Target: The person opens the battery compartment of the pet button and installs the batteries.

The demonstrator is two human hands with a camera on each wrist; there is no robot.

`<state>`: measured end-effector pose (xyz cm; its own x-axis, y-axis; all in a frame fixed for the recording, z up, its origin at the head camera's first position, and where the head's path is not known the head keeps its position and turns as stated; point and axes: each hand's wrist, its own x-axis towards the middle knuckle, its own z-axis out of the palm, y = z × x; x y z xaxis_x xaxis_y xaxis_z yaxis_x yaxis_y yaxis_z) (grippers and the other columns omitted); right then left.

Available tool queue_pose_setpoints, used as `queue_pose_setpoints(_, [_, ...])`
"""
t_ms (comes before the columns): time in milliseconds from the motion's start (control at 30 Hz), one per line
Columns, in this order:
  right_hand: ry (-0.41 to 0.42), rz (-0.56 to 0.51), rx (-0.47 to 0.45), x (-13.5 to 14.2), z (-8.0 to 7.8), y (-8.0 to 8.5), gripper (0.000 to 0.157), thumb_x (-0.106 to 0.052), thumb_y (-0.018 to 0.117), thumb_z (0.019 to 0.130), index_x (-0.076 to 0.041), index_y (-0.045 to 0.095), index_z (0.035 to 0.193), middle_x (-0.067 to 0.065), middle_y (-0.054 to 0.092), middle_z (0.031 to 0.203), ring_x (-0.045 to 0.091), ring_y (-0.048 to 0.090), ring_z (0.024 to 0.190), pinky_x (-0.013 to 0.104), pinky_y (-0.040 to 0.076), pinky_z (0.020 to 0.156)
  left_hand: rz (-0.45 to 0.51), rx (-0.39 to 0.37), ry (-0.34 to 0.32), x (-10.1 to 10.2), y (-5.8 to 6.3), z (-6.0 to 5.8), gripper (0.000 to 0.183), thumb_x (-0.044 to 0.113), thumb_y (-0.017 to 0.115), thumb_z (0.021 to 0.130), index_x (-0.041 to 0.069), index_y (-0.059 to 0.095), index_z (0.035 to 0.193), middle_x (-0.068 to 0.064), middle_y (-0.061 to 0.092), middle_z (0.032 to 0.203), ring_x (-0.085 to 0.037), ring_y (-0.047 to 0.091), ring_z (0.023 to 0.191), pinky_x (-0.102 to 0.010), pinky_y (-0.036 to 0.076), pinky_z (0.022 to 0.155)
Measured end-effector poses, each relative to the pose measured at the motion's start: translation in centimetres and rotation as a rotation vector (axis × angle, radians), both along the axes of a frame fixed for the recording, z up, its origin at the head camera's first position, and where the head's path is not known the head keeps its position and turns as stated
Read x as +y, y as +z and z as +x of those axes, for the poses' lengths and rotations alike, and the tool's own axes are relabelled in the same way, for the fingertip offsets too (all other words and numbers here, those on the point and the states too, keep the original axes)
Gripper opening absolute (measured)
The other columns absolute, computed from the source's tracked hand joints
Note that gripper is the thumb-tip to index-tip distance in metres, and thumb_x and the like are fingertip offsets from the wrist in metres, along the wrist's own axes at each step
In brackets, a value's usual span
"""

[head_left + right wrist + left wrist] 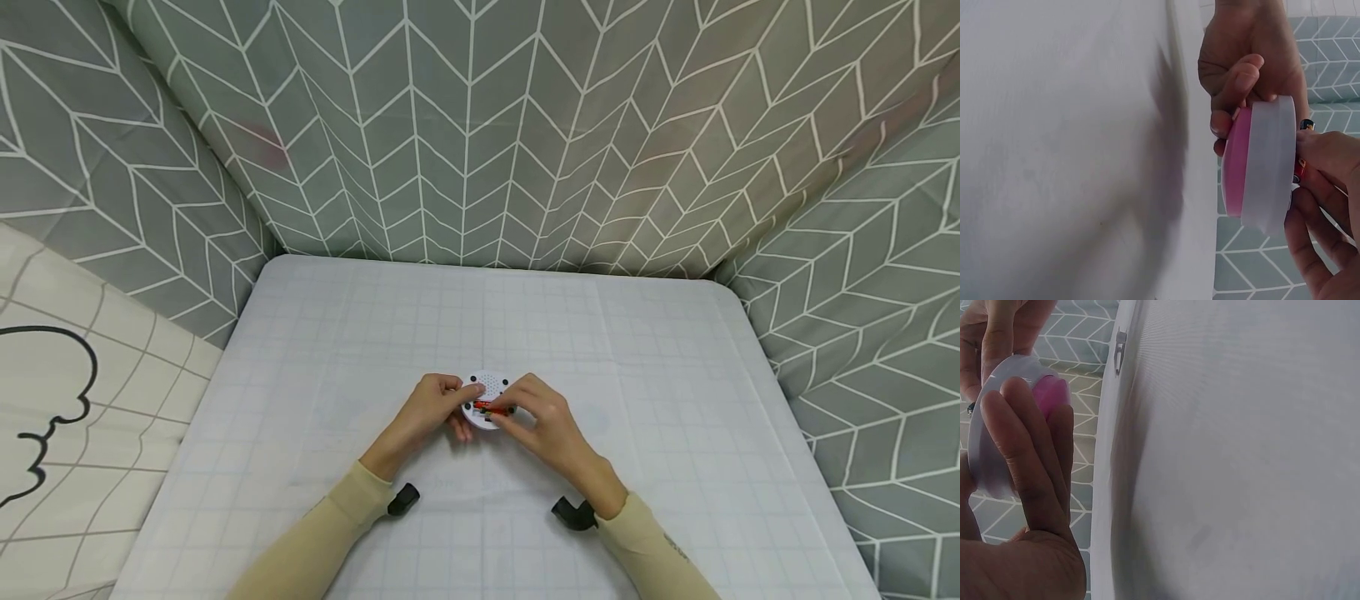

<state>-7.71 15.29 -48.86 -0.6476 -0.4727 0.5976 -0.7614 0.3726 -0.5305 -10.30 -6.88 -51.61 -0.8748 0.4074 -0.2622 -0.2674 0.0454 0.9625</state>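
A round white device [491, 381] with a dotted grille and dark feet faces up above the middle of the table. Its other side is a pink dome [1237, 165], seen in the right wrist view. My left hand [433, 408] grips the device by its left edge, thumb on the upper face and fingers [1029, 456] beneath. With thumb and fingertips, my right hand [546, 419] pinches a red and black battery [1300, 169] at the device's face. Red shows in the battery slot [482, 404]; my right fingers partly cover it, so how far the battery is seated cannot be told.
A white gridded cloth covers the table [360, 333]. Patterned grey curtains [465, 150] hang behind it and at both sides. Black wrist mounts [403, 500] stick out from both sleeves. In the left wrist view, a small clip [1120, 353] sits at the table edge.
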Motion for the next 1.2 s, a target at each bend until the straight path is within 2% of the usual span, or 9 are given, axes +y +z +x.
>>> queue_pose_setpoints(200, [0.011, -0.007, 0.007, -0.35, 0.01, -0.29, 0.021, -0.009, 0.084, 0.079, -0.012, 0.072, 0.096, -0.003, 0.064, 0.092, 0.007, 0.057, 0.087, 0.018, 0.051, 0.074, -0.003, -0.001, 0.002, 0.08, -0.06, 0.03, 0.048, 0.043, 0.072, 0.089, -0.001, 0.059, 0.077, -0.019, 0.066, 0.057, -0.026, 0.065, 0.043, -0.038, 0.057, 0.047])
queue_pose_setpoints(467, [0.020, 0.011, 0.015, -0.55, 0.01, -0.51, 0.022, -0.011, 0.084, 0.079, -0.012, 0.074, 0.098, -0.004, 0.067, 0.094, 0.008, 0.056, 0.089, 0.014, 0.046, 0.078, -0.020, -0.008, 0.004, 0.15, 0.05, 0.15, 0.049, 0.045, 0.075, 0.086, 0.000, 0.057, 0.075, -0.018, 0.066, 0.057, -0.026, 0.065, 0.044, -0.037, 0.056, 0.046])
queue_pose_setpoints(867, [0.001, 0.003, 0.017, -0.33, 0.02, -0.44, 0.018, -0.009, 0.082, 0.081, -0.013, 0.074, 0.096, -0.005, 0.068, 0.094, 0.009, 0.058, 0.090, 0.016, 0.047, 0.079, -0.027, -0.010, 0.008, 0.20, 0.01, 0.18, 0.050, 0.045, 0.074, 0.087, 0.001, 0.055, 0.073, -0.018, 0.066, 0.056, -0.027, 0.065, 0.044, -0.040, 0.056, 0.047])
queue_pose_setpoints(1033, [-0.091, -0.021, 0.008, 0.08, 0.05, -0.48, 0.013, -0.005, 0.076, 0.083, -0.012, 0.074, 0.094, -0.003, 0.068, 0.091, 0.012, 0.059, 0.088, 0.021, 0.050, 0.077, -0.025, -0.021, 0.015, 0.25, 0.09, 0.10, 0.049, 0.044, 0.073, 0.088, 0.000, 0.058, 0.076, -0.018, 0.066, 0.057, -0.026, 0.065, 0.044, -0.042, 0.057, 0.047])
queue_pose_setpoints(1133, [-0.186, -0.010, -0.041, 0.27, 0.03, -0.53, 0.010, -0.013, 0.078, 0.084, -0.011, 0.072, 0.092, -0.002, 0.068, 0.089, 0.013, 0.060, 0.087, 0.029, 0.053, 0.073, -0.025, -0.029, 0.022, 0.30, 0.08, 0.09, 0.048, 0.044, 0.074, 0.088, -0.001, 0.058, 0.076, -0.018, 0.066, 0.058, -0.026, 0.065, 0.044, -0.042, 0.057, 0.048])
queue_pose_setpoints(1200, [-0.241, 0.001, -0.099, 0.34, 0.05, -0.56, 0.017, -0.019, 0.079, 0.084, -0.010, 0.070, 0.094, 0.000, 0.068, 0.091, 0.014, 0.061, 0.088, 0.033, 0.056, 0.070, -0.022, -0.031, 0.023, 0.32, 0.02, 0.10, 0.048, 0.043, 0.074, 0.088, -0.001, 0.058, 0.077, -0.018, 0.067, 0.058, -0.025, 0.065, 0.044, -0.043, 0.057, 0.048])
